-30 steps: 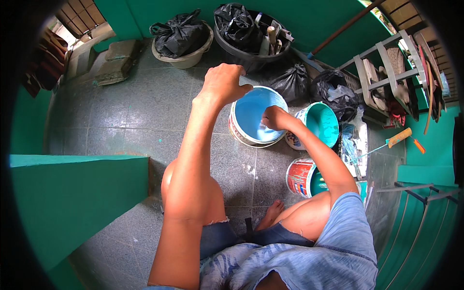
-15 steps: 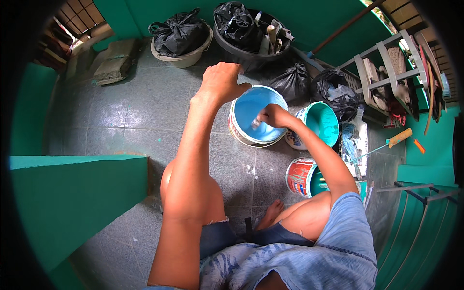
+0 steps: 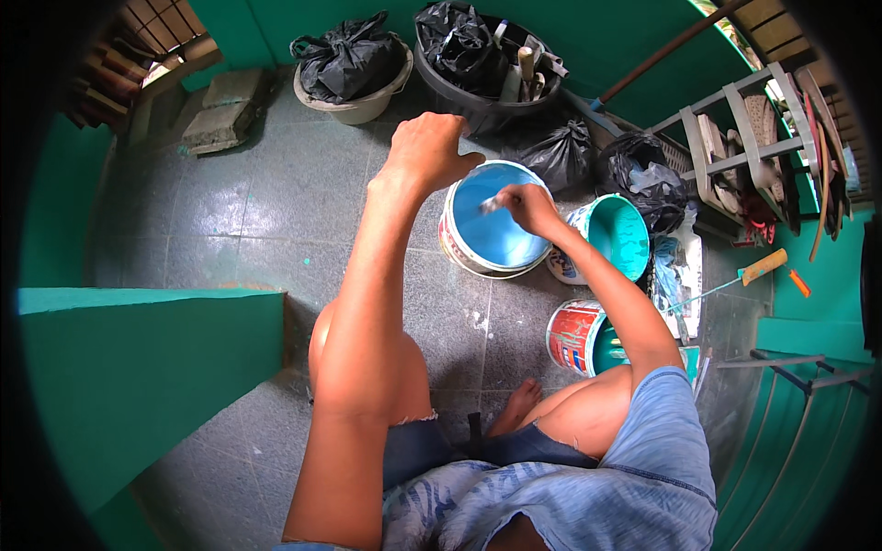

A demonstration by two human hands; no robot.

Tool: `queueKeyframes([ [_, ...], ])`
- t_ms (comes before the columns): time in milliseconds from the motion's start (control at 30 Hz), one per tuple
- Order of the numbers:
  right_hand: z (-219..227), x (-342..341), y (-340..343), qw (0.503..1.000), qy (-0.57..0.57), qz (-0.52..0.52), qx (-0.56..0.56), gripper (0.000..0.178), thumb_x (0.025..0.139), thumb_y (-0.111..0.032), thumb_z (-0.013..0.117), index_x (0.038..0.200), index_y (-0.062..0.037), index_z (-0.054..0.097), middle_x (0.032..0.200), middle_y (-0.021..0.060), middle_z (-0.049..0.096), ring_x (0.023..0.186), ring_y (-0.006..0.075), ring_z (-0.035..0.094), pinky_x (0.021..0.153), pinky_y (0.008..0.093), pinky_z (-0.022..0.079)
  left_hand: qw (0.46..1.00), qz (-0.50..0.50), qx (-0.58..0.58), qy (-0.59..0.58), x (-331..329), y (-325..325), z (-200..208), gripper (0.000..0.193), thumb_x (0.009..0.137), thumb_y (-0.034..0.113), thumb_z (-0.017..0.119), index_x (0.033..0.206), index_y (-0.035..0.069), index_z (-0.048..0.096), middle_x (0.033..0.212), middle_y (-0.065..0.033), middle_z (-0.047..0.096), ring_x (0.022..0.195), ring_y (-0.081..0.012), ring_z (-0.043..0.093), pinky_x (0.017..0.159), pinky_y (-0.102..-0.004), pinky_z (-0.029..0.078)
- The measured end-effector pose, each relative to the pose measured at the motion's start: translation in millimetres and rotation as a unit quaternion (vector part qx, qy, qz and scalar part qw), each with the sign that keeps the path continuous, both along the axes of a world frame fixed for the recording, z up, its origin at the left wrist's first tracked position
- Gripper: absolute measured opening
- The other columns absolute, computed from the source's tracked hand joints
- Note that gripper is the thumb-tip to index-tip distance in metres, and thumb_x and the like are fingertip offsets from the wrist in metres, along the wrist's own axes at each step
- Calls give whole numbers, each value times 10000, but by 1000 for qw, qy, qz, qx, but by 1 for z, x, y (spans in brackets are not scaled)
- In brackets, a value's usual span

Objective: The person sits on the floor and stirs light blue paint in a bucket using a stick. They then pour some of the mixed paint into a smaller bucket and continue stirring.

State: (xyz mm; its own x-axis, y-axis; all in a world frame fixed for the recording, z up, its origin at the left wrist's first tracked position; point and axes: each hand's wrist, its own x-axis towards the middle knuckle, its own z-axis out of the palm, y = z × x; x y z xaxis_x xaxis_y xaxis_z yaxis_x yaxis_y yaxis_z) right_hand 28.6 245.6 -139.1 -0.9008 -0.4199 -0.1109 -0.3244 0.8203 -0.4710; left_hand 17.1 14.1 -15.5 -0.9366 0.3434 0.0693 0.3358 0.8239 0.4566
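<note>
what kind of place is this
Probably a tiled back porch or utility corner of a house in the middle of a paint job. Green painted walls enclose a grey tile floor, open paint buckets stand by the person's hands, and tubs of black bags line the wall.

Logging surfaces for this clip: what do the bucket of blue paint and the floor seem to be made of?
Bucket of blue paint: probably plastic, with a smooth white wall and rim. Floor: grey stone-look tiles, glossy, with visible grout lines and window glare.
</note>
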Motion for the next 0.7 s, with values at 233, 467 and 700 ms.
queueKeyframes([
  [233, -11, 3, 8, 986, -26, 61, 152, 189, 808, -169, 567, 738, -19, 658, 681, 202, 603, 677, 382, 589, 623, 429, 470, 1000, -5, -4, 11, 0, 4, -3, 416, 733, 318, 723, 1042, 52, 640, 841, -124, 676, 838, -271, 648, 759, -359, 502],
  [467, -1, -1, 0, 981, 187, 3, -60, 129, 782, -107, 581, 718, -13, 643, 759, 215, 620, 669, 385, 588, 645, 438, 471, 1000, 1, 5, 10, 1, 3, -1, 393, 717, 319, 723, 996, 53, 650, 835, -130, 669, 850, -281, 642, 765, -377, 498],
  [700, 0, 1, 2, 991, -91, 67, 65, 147, 806, -152, 603, 791, -22, 670, 712, 198, 613, 676, 373, 591, 654, 413, 471, 1000, -3, 0, 5, 2, -1, -1, 410, 734, 328, 717, 1028, 51, 644, 833, -122, 672, 838, -274, 644, 761, -363, 496],
])
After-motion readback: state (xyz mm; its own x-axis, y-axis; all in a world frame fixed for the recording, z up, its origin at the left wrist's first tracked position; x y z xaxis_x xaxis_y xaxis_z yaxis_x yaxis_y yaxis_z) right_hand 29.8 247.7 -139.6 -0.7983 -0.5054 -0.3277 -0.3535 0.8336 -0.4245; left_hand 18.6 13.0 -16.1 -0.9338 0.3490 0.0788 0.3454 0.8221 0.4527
